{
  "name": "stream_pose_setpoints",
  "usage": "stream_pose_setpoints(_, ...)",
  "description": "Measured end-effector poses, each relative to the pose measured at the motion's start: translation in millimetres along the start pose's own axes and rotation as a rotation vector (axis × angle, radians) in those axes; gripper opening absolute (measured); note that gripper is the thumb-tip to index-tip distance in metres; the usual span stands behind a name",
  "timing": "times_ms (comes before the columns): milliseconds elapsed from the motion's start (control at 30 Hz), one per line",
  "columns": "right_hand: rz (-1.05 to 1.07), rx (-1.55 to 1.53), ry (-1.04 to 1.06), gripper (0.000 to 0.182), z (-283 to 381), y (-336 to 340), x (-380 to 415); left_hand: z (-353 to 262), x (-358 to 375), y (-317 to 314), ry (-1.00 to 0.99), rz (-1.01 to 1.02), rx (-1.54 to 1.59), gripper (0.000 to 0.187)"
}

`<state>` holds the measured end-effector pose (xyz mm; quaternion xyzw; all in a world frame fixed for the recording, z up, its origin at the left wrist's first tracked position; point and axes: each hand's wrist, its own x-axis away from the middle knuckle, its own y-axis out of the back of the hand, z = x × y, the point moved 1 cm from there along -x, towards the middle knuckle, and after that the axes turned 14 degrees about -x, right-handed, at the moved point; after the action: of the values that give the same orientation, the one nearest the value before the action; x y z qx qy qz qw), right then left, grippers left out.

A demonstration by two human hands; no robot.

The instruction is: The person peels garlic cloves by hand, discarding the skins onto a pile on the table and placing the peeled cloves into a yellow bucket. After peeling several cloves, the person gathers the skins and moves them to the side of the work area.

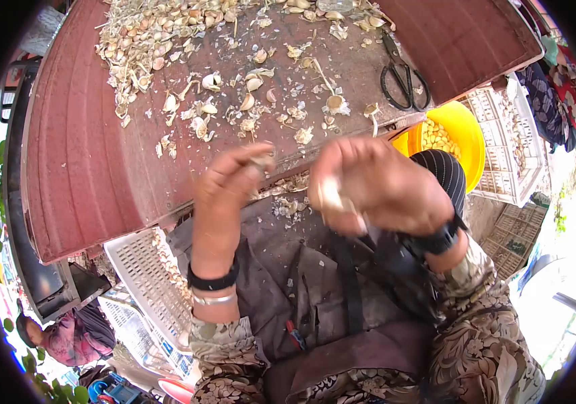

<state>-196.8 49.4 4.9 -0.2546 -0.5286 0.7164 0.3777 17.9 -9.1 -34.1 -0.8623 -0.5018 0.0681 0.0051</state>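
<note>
My left hand (224, 178) is raised at the near edge of the table, its fingers pinched around something small and greyish that blur hides. To its right, my right hand (386, 185) is closed, with a pale garlic clove (332, 194) showing between thumb and fingers. Both hands are above my lap and apart from each other. On the reddish table (86, 155), loose cloves (247, 102), dry stalks and papery skins lie just past my fingers. Black-handled scissors (402, 84) rest near the table's right side.
A heap of garlic (160, 34) covers the far left of the table. Below its right edge stands a yellow bucket (473, 145) with peeled cloves. White crates stand at the right (497, 135) and left (140, 262). Another person (76, 337) is at lower left.
</note>
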Motion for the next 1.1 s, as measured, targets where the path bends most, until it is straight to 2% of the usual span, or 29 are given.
stream_pose_setpoints(33, 0.025, 0.065, -0.077, 0.025, 3.3, -29.5, 13.9, -5.8, 2.9, -5.7, -0.124, 0.009, -0.675, 0.023)
stream_pose_setpoints(67, 0.251, 0.111, -0.028, 0.026, -5.2, -50.0, 14.5, -16.8, 1.9, -14.2, -0.237, -0.043, -0.958, 0.027)
stream_pose_setpoints(100, 0.460, -0.162, -0.071, 0.022, -22.3, -61.3, 20.7, -17.1, -1.7, -17.2, -0.243, -0.037, -0.967, 0.027)
stream_pose_setpoints(167, 0.537, -0.106, -0.022, 0.022, -33.2, -73.3, 32.3, -11.8, -8.9, -17.4, 0.158, -0.301, -0.592, 0.026)
stream_pose_setpoints(233, 0.673, 0.010, 0.055, 0.023, -36.1, -84.5, 41.0, 1.8, -31.7, -0.5, 0.147, -0.330, -0.656, 0.026)
stream_pose_setpoints(300, 0.685, 0.031, 0.025, 0.022, -17.1, -88.0, 36.0, 15.7, -56.3, 13.1, -0.057, -0.304, -1.182, 0.025)
stream_pose_setpoints(333, 0.701, 0.058, -0.013, 0.022, -10.7, -87.6, 33.2, 19.8, -67.8, 13.1, -0.056, -0.302, -1.185, 0.025)
stream_pose_setpoints(400, 0.749, 0.018, 0.067, 0.022, -22.1, -84.8, 30.5, 27.4, -85.6, 7.8, -0.147, -0.240, -1.512, 0.026)
stream_pose_setpoints(467, 0.791, -0.023, 0.149, 0.023, -26.7, -84.7, 34.5, 32.9, -94.0, 5.3, -0.095, -0.215, -1.540, 0.026)
stream_pose_setpoints(533, 0.617, 0.090, 0.242, 0.019, -23.2, -86.0, 42.0, 36.0, -96.7, 4.4, -0.047, -0.187, -1.567, 0.026)
stream_pose_setpoints(633, 0.559, -0.063, 0.212, 0.016, -28.7, -86.2, 42.7, 30.8, -90.4, 12.6, 0.177, -0.202, -0.916, 0.022)
stream_pose_setpoints(667, 0.561, -0.064, 0.211, 0.016, -25.4, -84.7, 25.5, 23.7, -84.0, 10.9, 0.269, -0.168, -0.415, 0.027)
stream_pose_setpoints(700, 0.947, -0.224, -0.037, 0.016, -23.2, -81.6, 1.3, 19.1, -75.8, 10.6, 0.268, -0.171, -0.418, 0.027)
stream_pose_setpoints(733, 1.322, -0.383, -0.305, 0.018, -21.8, -79.1, -10.7, 15.1, -68.5, 9.1, 0.268, -0.121, -0.058, 0.030)
stream_pose_setpoints(767, 1.326, -0.379, -0.311, 0.018, -29.4, -77.7, -3.4, 10.6, -61.9, 7.1, 0.261, -0.066, 0.301, 0.032)
stream_pose_setpoints(800, 1.134, -0.316, -0.166, 0.015, -41.6, -76.8, 11.2, 6.4, -55.6, 3.6, 0.253, -0.068, 0.300, 0.032)
stream_pose_setpoints(833, 0.935, -0.256, -0.022, 0.012, -46.3, -76.2, 22.9, 3.0, -48.2, -3.0, 0.259, -0.053, 0.438, 0.033)
stream_pose_setpoints(867, 0.940, -0.252, -0.029, 0.012, -39.5, -77.3, 32.1, -0.6, -43.0, -7.9, 0.258, -0.040, 0.576, 0.033)
stream_pose_setpoints(933, 0.397, -0.088, 0.116, 0.019, -18.9, -80.3, 43.0, -5.0, -34.9, -12.9, 0.217, -0.004, 0.582, 0.034)
stream_pose_setpoints(967, 0.395, -0.082, 0.111, 0.019, -15.1, -76.1, 45.8, -7.5, -30.5, -16.6, 0.181, 0.032, 0.588, 0.035)
stream_pose_setpoints(1033, -0.010, 0.041, 0.305, 0.017, -8.1, -58.0, 46.7, -31.7, -15.3, -30.2, 0.154, 0.005, 0.483, 0.035)
stream_pose_setpoints(1067, -0.169, 0.130, 0.315, 0.017, -4.2, -50.8, 46.8, -47.1, -3.9, -36.4, 0.164, -0.020, 0.399, 0.034)
stream_pose_setpoints(1100, -0.137, -0.023, 0.297, 0.016, -2.9, -30.7, 50.9, -59.7, 6.5, -44.6, 0.012, 0.094, 0.337, 0.032)
